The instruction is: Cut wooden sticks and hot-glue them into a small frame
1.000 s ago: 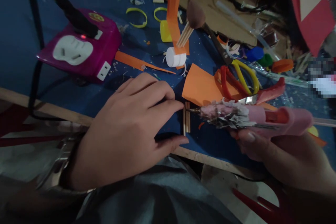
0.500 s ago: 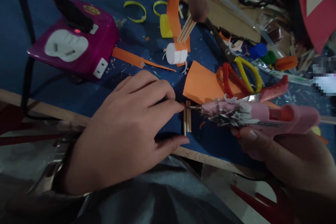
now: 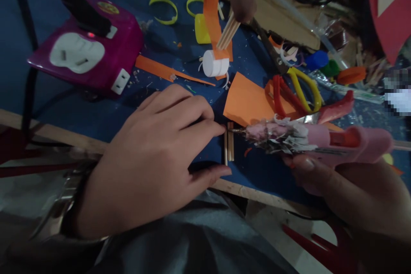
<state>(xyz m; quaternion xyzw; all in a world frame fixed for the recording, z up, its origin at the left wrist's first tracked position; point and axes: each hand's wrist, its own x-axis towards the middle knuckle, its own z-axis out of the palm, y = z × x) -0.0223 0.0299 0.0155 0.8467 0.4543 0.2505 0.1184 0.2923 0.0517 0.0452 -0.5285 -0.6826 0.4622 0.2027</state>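
Observation:
My left hand [image 3: 160, 150] rests palm down at the table's near edge. Its index fingertip touches the top of a few short wooden sticks [image 3: 229, 143] lying side by side, and the thumb reaches their lower end, steadying them. My right hand [image 3: 346, 188] is wrapped round a pink hot glue gun [image 3: 321, 141], whose front is coated in messy dried glue. The metal nozzle points left and meets the upper part of the sticks, close to my left fingertip. Beyond the gun lies a piece of orange paper [image 3: 245, 98].
Scissors [image 3: 278, 62] with red and yellow handles lie behind the gun. A purple power socket [image 3: 122, 47] with a black cable stands at left. A white roll [image 3: 215, 64], an orange strip [image 3: 212, 13], yellow rings [image 3: 163, 10] and bottle caps [image 3: 351, 75] are scattered about.
Both hands, the glue gun and the sticks keep almost the same positions. Only the camera view has shifted slightly.

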